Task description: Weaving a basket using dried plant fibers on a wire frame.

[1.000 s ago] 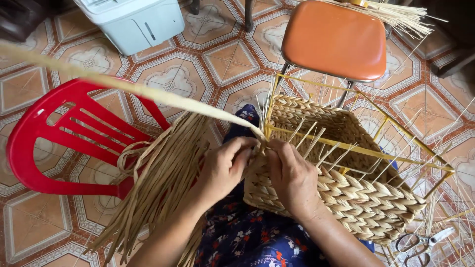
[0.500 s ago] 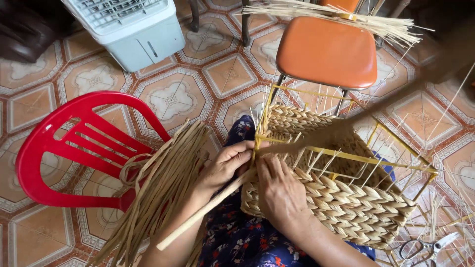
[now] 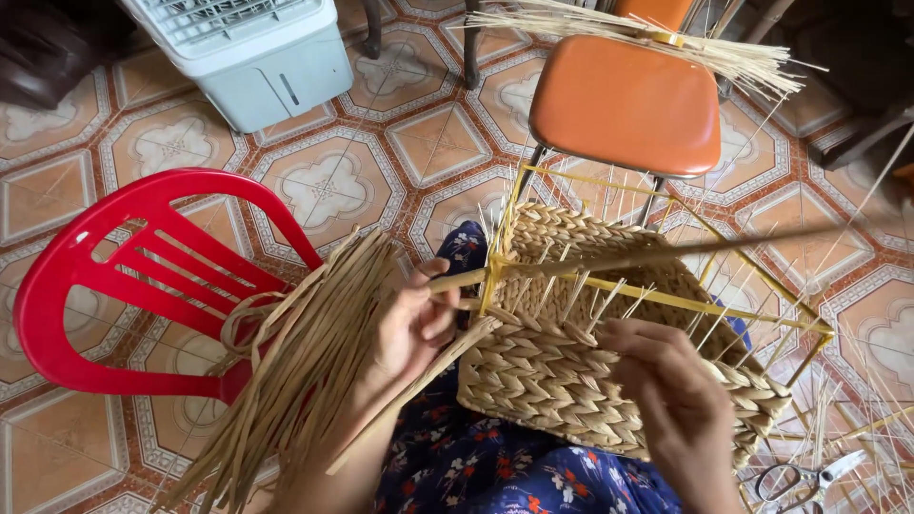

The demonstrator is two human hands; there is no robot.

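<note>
**Ana:** Half-woven basket of pale plaited straw on a yellow wire frame [image 3: 590, 371], resting on the person's lap over the blue flowered skirt [image 3: 495, 466]. How would it handle, do you think?

**Ben:** Light, I'd judge, and stiff only where the wire runs. The braided wall looks springy and would give under a squeeze. The thin bare uprights at the far side look easy to bend, so I'd hold it by the yellow top rail or the finished woven wall.

**Ana:** And the loose bundle of flat tan straw strips [image 3: 295, 371], draped between the red plastic chair [image 3: 124, 276] and the lap?

**Ben:** Soft, floppy, likely to slide apart. Best gathered near the tied loop.

**Ana:** The single long straw strand [image 3: 609, 259] across the top of the frame?

**Ben:** Thin and dry-looking; probably creases if kinked. Take it close to the weave, not far out.

**Ana:** What are the hands doing?

**Ben:** The left hand [image 3: 411, 319] is curled at the near corner of the frame, fingers pinching that strand's end just beside the rail. The right hand [image 3: 671, 400] lies on the woven wall, fingers loosely spread; I can't tell whether it grips anything.

**Ana:** Anything smaller?

**Ben:** Grey-handled scissors [image 3: 809, 476] on the tiled floor, near the basket's right corner.
</note>
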